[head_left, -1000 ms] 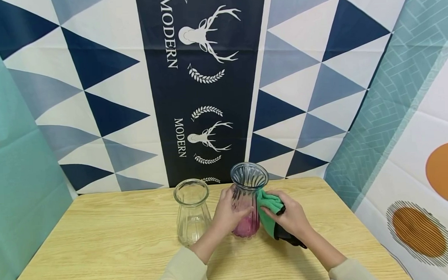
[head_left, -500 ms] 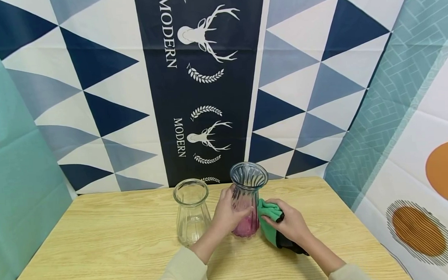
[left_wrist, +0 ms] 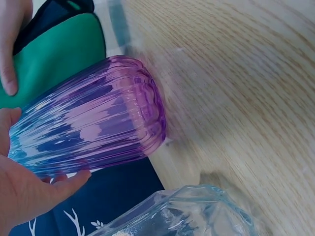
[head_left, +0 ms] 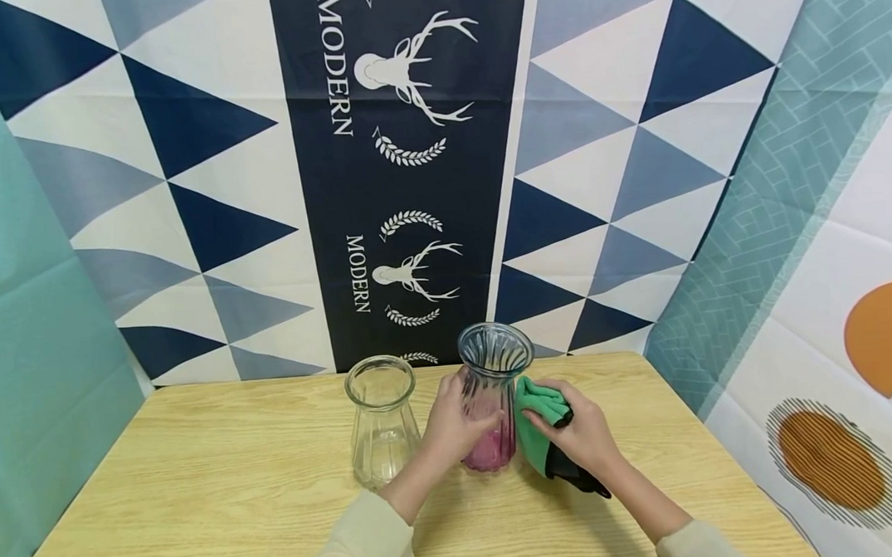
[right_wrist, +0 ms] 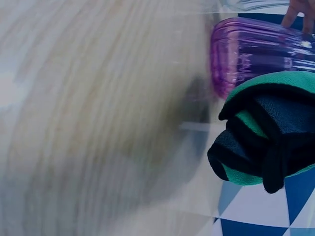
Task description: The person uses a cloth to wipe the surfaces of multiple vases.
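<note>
A ribbed glass vase, blue at its flared rim and pink-purple at the base, stands upright on the wooden table. My left hand grips it round the middle from the left, thumb across the front. On the vase's right side, my right hand pinches a bunched green cloth with black edging, whose folded end hangs down below the fingers. In the left wrist view the cloth lies along the side of the vase. The right wrist view has the cloth's folds in front of the vase.
A clear glass vase with a wide round rim stands just left of my left forearm. The pale wood table ends at a patterned backdrop, with more hangings on both sides.
My right hand slid the cloth down along the vase's right side, then back up. The left hand and both vases have stayed in place.
</note>
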Motion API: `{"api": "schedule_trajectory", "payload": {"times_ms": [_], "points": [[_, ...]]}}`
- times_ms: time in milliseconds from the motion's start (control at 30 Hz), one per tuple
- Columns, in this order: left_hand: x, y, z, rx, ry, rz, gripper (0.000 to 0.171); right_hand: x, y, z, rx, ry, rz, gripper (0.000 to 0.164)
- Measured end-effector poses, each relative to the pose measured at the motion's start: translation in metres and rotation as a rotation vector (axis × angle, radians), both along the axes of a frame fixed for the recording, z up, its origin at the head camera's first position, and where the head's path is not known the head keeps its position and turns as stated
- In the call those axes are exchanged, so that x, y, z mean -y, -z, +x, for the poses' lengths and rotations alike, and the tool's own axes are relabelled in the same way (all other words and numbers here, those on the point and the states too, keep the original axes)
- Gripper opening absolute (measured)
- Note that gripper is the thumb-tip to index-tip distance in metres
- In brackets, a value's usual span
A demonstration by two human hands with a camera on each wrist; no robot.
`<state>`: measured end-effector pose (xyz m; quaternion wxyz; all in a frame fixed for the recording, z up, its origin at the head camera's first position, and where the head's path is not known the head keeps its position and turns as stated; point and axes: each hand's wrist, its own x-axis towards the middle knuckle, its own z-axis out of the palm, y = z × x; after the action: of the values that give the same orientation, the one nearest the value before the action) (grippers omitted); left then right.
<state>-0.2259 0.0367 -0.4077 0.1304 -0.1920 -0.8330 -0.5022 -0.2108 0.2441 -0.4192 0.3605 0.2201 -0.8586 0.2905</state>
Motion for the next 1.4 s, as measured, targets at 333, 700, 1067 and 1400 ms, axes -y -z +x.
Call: {"api": "schedule_trajectory", "payload": {"times_ms": [333,700,1067,1400], "points": [[-0.001,0.0,-0.001,0.008,-0.005,0.015,0.08,0.005,-0.011,0.001,-0.011,-0.007,-0.024,0.051],[-0.002,-0.002,-0.001,0.014,0.002,-0.005,0.079,0.001,-0.003,0.0,0.024,-0.008,0.012,0.05],[-0.002,-0.002,0.002,0.04,0.009,0.016,0.081,-0.006,0.017,0.004,0.144,0.024,0.076,0.046],[0.0,-0.001,0.001,0.033,0.03,0.024,0.079,-0.003,0.004,0.001,0.017,-0.005,0.021,0.05]]}}
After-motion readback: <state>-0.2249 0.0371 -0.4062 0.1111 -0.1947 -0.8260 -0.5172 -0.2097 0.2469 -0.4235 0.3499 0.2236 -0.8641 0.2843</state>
